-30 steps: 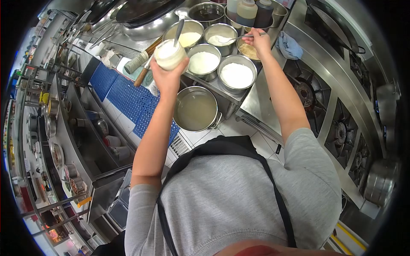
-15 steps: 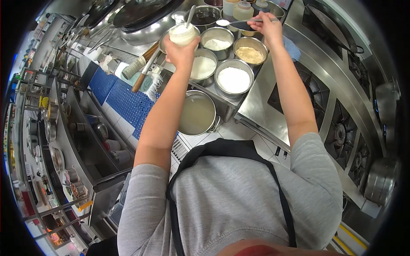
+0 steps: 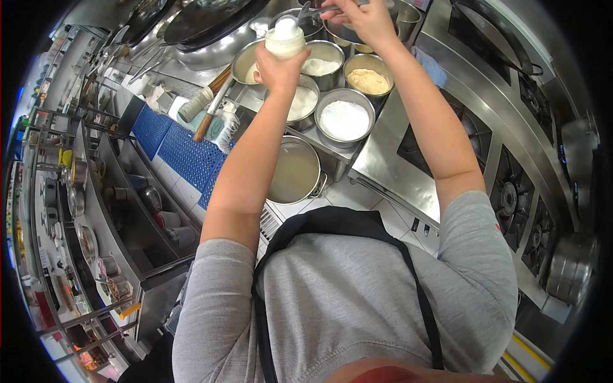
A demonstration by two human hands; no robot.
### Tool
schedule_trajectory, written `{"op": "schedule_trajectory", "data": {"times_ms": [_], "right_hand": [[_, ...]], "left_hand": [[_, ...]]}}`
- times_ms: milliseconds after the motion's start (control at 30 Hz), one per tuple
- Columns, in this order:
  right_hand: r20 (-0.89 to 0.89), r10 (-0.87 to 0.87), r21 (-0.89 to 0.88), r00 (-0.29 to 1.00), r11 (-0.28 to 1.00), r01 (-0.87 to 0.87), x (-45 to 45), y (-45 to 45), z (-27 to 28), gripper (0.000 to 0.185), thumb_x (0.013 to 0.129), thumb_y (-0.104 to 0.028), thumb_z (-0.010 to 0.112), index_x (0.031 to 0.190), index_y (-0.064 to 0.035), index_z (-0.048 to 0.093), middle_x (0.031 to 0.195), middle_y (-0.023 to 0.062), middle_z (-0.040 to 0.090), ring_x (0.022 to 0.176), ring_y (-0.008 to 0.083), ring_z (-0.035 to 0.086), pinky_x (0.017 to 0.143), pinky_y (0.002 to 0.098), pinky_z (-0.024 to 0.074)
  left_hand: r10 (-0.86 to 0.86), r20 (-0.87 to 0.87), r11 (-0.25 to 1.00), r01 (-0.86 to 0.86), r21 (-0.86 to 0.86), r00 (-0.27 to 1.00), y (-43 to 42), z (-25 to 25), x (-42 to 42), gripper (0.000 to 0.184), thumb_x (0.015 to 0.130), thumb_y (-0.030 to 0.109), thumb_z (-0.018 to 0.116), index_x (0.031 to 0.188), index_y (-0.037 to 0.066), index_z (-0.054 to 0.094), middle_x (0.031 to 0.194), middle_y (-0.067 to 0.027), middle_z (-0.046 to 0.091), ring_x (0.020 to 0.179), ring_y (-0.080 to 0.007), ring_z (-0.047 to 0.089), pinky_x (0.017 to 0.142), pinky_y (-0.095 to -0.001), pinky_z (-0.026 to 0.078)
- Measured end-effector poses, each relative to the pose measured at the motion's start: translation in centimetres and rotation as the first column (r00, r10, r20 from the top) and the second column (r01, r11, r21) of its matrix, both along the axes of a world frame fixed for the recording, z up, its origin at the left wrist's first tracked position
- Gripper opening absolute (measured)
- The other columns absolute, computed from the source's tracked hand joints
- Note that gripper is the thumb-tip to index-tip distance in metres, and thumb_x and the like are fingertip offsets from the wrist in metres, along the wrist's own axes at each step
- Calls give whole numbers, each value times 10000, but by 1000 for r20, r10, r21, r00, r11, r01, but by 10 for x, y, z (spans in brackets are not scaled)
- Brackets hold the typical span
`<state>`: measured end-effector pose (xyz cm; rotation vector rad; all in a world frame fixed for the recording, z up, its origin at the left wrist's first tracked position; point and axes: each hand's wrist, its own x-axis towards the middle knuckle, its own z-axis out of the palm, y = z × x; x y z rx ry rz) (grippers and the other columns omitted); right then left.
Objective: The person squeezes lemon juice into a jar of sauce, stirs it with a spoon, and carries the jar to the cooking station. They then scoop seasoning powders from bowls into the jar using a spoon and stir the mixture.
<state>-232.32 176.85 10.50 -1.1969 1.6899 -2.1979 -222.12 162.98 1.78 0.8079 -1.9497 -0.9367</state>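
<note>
My left hand [image 3: 280, 69] is wrapped round a jar [image 3: 285, 45] of white contents at the top centre. A spoon heaped with white powder [image 3: 287, 27] is over the jar's mouth. Its handle runs right to my right hand [image 3: 361, 18], whose fingers are closed on it. Just below and right of the jar stand metal bowls: one with white powder [image 3: 345, 120], one with yellowish powder [image 3: 368, 81], one with white contents [image 3: 321, 66] and another [image 3: 301, 103] partly behind my left wrist.
A large pot of cloudy liquid [image 3: 295, 171] stands below the counter. Gas burners [image 3: 509, 196] are on the right. Dark woks [image 3: 207, 24] sit at the top left. A wooden-handled tool [image 3: 204, 127] lies left of my forearm; a blue cloth [image 3: 430, 67] lies at the stove's edge.
My right hand has moved up and left, bringing the loaded spoon from the bowls to the jar. My left hand and the jar have shifted right and up.
</note>
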Motion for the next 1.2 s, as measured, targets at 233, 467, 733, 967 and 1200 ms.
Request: {"op": "schedule_trajectory", "data": {"times_ms": [233,467,733,967,1200], "right_hand": [[-332,-25,-4,943,1000,25,24,13,12,194,930,-171,543,860,-2,605,750,28,622,696,88,615,606,217,484],[13,-167,-250,986,954,165,-8,30,-9,178,951,-198,503,933,-34,570,848,53,633,745,110,630,630,233,520],[99,-322,52,942,947,318,25,103,-59,399,947,-342,487,753,-1,559,683,84,616,564,148,632,521,232,499],[57,-274,315,960,917,243,68,119,-81,345,921,-276,547,715,-2,587,629,40,586,495,99,601,442,202,438],[-65,-285,407,956,868,286,74,118,-89,325,939,-266,517,756,-5,581,658,37,584,515,90,586,473,207,464]], "left_hand": [[-5,-24,1000,5,-5,1000,3,5,-1,873,470,390,851,1157,11,468,1107,-133,565,1051,-310,533,937,-539,278],[28,-101,999,-30,-18,994,-6,-2,0,902,472,388,853,1178,-5,453,1110,-135,567,1055,-309,538,959,-535,272],[-81,-275,995,93,31,958,-31,-8,51,935,507,324,877,1217,-48,395,1110,-181,570,1047,-274,558,925,-353,418],[-157,-298,974,197,109,942,-3,-5,106,844,559,223,876,1192,-48,388,1134,-154,517,1032,-222,534,909,-318,425],[-192,-292,963,238,130,937,16,0,119,816,582,190,868,1188,-42,372,1139,-153,497,1043,-207,525,908,-307,427]]}}
